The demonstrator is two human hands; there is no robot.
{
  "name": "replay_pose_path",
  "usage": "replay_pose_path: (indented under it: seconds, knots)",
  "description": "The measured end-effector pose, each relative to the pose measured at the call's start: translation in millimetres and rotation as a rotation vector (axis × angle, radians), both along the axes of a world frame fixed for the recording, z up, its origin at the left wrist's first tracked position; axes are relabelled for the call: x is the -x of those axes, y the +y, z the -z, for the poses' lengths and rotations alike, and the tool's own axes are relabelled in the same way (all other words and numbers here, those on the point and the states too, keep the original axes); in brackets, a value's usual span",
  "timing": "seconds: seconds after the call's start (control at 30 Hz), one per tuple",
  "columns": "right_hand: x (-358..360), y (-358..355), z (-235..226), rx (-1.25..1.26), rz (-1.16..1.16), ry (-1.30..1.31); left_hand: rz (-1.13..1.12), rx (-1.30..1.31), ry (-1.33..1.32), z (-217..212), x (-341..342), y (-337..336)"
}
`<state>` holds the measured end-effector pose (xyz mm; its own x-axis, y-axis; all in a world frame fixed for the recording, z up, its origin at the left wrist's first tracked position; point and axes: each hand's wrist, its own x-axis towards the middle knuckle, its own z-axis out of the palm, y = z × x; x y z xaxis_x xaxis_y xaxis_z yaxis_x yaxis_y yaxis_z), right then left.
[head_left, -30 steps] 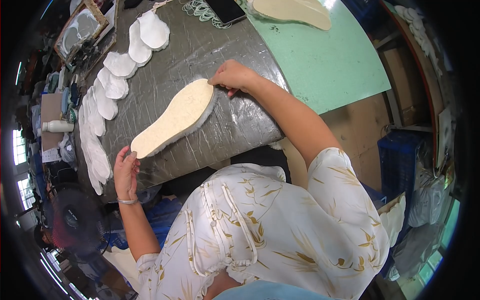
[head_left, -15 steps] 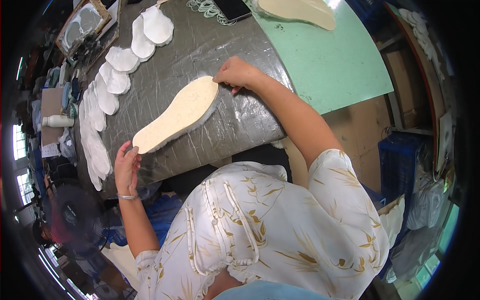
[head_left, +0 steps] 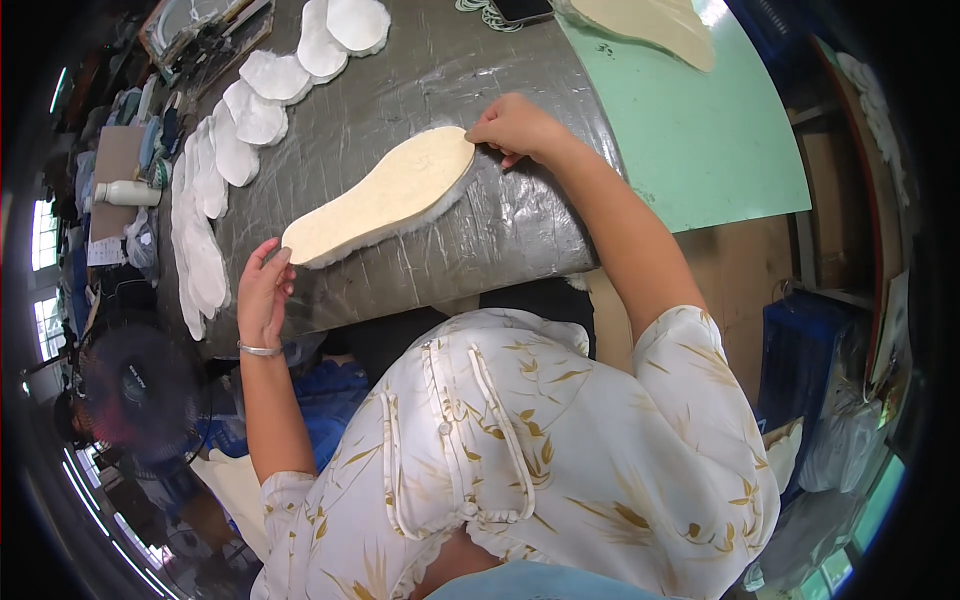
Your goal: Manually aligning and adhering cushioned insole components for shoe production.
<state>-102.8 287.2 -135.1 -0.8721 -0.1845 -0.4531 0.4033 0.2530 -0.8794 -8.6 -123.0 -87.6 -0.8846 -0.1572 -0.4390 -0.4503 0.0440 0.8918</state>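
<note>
A cream insole [head_left: 385, 195] with white fleece along its lower edge lies or hovers just over the dark plastic-covered table [head_left: 440, 270]; which of the two I cannot tell. My left hand [head_left: 266, 290] pinches its narrow heel end between thumb and fingers. At the wide toe end, my right hand [head_left: 518, 130] grips the tip the same way. The smooth cream face is turned up. A curved row of white fleece insoles [head_left: 236, 150] lies along the table's left side, several of them overlapping.
A green board [head_left: 700, 150] adjoins the table on the right, with larger cream sheets [head_left: 650, 25] on it. A phone [head_left: 522, 10] and looped cord [head_left: 487, 14] lie at the far edge. A fan [head_left: 140, 395] stands at lower left, a blue crate [head_left: 805, 350] at right.
Both hands still hold the insole by its ends. The whole view has shifted, so table, insole and hands appear slightly higher and farther right.
</note>
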Motion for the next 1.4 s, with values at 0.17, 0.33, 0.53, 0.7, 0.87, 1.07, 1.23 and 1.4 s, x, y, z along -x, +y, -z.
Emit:
replay_pose_path:
  seconds: [0.17,0.33,0.53,0.7,0.87,1.07,1.23,1.4]
  knots:
    - [-1,0,0,-0.004,-0.005,0.013,0.002,0.017,-0.007,2,0,0]
    - [-2,-2,-5,-0.043,-0.010,0.026,-0.011,0.042,-0.010,8,1,-2]
    - [-3,0,-1,-0.055,-0.012,0.014,0.010,0.063,-0.021,16,2,-1]
    - [-2,-2,-1,-0.098,-0.037,0.021,0.000,0.037,-0.003,19,1,-3]
    - [-3,-3,-6,-0.116,-0.010,0.032,-0.028,0.042,0.004,23,4,-3]
    - [-11,0,-16,-0.534,-0.073,0.317,-0.001,0.046,0.021,18,4,5]
    - [-29,-62,-44,-0.316,-0.270,0.843,0.003,0.064,0.051,9,1,3]
    - [-24,-126,-42,-0.344,-0.757,0.773,0.019,0.048,0.117,11,0,2]
